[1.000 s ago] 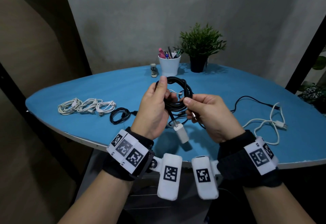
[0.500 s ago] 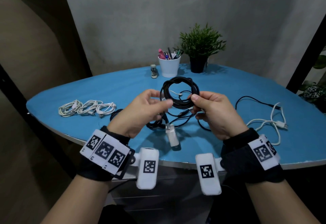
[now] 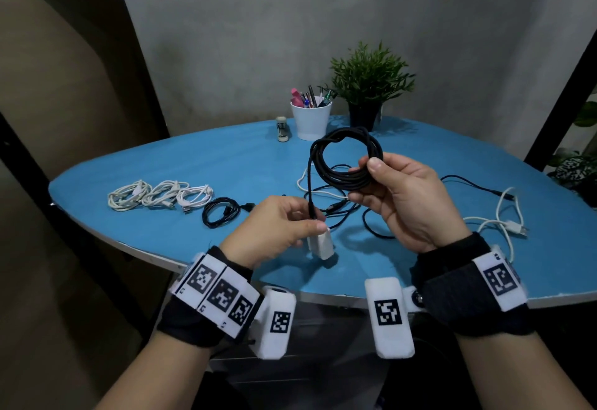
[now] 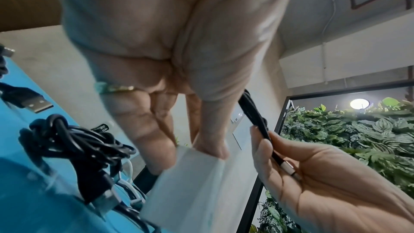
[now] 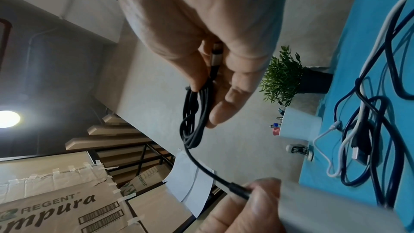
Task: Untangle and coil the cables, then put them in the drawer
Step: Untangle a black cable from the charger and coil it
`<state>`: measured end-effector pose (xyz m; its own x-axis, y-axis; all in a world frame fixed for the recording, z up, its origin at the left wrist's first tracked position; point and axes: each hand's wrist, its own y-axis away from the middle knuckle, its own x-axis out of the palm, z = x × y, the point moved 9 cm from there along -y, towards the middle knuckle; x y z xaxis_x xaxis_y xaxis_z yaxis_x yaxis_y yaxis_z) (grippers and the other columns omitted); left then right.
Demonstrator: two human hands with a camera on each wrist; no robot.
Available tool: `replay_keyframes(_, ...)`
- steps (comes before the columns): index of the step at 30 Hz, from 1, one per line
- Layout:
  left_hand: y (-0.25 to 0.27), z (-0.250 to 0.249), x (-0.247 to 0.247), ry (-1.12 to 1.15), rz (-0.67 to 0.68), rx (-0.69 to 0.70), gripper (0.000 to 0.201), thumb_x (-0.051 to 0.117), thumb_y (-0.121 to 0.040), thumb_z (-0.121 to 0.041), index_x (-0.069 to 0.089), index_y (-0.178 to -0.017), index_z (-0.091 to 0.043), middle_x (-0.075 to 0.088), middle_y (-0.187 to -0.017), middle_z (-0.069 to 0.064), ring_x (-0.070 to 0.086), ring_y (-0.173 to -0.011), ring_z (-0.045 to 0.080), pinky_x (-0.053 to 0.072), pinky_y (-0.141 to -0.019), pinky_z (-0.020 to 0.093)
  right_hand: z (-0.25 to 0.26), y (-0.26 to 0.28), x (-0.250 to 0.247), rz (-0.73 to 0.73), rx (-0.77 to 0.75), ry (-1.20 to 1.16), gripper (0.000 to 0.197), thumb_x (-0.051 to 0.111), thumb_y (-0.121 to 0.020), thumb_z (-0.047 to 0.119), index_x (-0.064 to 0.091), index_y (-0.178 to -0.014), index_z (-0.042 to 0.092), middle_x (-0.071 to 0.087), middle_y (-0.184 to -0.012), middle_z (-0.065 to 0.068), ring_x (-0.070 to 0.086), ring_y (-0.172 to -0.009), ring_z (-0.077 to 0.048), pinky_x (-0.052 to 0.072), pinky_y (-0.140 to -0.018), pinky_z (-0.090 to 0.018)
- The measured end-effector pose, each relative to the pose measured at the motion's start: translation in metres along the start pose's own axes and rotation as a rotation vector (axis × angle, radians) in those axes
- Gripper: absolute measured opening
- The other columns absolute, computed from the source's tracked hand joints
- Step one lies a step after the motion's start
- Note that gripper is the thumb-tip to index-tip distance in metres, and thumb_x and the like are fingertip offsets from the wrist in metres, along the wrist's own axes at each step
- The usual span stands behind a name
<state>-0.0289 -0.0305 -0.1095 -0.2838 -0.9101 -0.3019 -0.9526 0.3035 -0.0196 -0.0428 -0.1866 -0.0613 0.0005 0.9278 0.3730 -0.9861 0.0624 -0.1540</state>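
My right hand (image 3: 384, 180) pinches a coiled black cable (image 3: 342, 157) held upright above the blue table (image 3: 226, 164); in the right wrist view the black cable (image 5: 195, 116) runs between thumb and fingers with a silver plug in the palm. One strand drops from the coil to a white charger block (image 3: 320, 243), which my left hand (image 3: 300, 220) pinches at its top. In the left wrist view the white charger block (image 4: 186, 190) sits under my fingertips. Loose black and white cables (image 3: 342, 202) lie tangled on the table behind my hands.
Three coiled white cables (image 3: 158, 194) and a small coiled black cable (image 3: 221, 212) lie at the left. A loose white cable (image 3: 504, 225) lies at the right. A white pen cup (image 3: 310, 118), a potted plant (image 3: 368, 86) and a stapler (image 3: 283, 129) stand at the back.
My left hand let go of the coil and dropped to the white charger block. My right hand raised the coil and now holds it alone.
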Motion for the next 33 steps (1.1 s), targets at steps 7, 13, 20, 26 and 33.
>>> replay_keyframes(7, -0.002, -0.009, -0.033, 0.23, -0.354, 0.119, 0.011, 0.067, -0.084, -0.008, 0.064, -0.076, -0.015, 0.065, -0.076, 0.006, 0.063, -0.071, 0.019, 0.057, -0.073, 0.029, -0.006, 0.005, 0.007, 0.017, 0.039, 0.013, 0.014, 0.049, -0.094, 0.006, 0.061, -0.087, 0.005, 0.068, -0.066, -0.004, 0.065, -0.055, -0.014, 0.052, -0.047, -0.022)
replay_keyframes(13, 0.005, -0.02, -0.043, 0.466, -0.502, 0.25, 0.017, 0.057, -0.092, -0.01, 0.049, -0.079, -0.017, 0.062, -0.081, 0.004, 0.064, -0.074, 0.015, 0.055, -0.066, 0.023, -0.013, 0.004, 0.009, -0.012, 0.043, 0.116, 0.014, 0.052, -0.093, 0.006, 0.064, -0.088, 0.006, 0.067, -0.067, -0.006, 0.06, -0.049, -0.009, 0.048, -0.044, -0.017)
replay_keyframes(20, 0.002, -0.018, -0.033, 0.764, -0.375, 0.209, 0.015, 0.049, -0.096, -0.013, 0.048, -0.081, -0.016, 0.067, -0.069, -0.004, 0.062, -0.058, 0.005, 0.052, -0.055, 0.015, -0.018, 0.002, 0.011, -0.04, 0.038, 0.166, 0.015, 0.052, -0.093, 0.006, 0.065, -0.087, 0.009, 0.064, -0.073, -0.01, 0.055, -0.055, -0.012, 0.047, -0.045, -0.017)
replay_keyframes(26, -0.001, -0.011, -0.023, 0.877, -0.268, 0.126, 0.013, 0.049, -0.095, -0.017, 0.05, -0.082, -0.018, 0.065, -0.068, -0.005, 0.058, -0.057, 0.005, 0.049, -0.053, 0.015, -0.022, 0.002, 0.016, 0.014, 0.072, 0.127, 0.015, 0.051, -0.094, 0.006, 0.065, -0.09, 0.009, 0.068, -0.065, -0.002, 0.06, -0.052, -0.009, 0.049, -0.049, -0.019)
replay_keyframes(33, -0.004, -0.02, -0.004, 0.794, -0.085, 0.054, 0.034, 0.061, -0.083, -0.015, 0.053, -0.116, -0.011, 0.065, -0.087, 0.003, 0.062, -0.072, 0.009, 0.051, -0.061, 0.018, -0.026, 0.003, 0.026, 0.074, 0.066, 0.081, 0.014, 0.054, -0.091, 0.005, 0.064, -0.097, -0.002, 0.065, -0.067, -0.005, 0.053, -0.05, -0.008, 0.044, -0.044, -0.017)
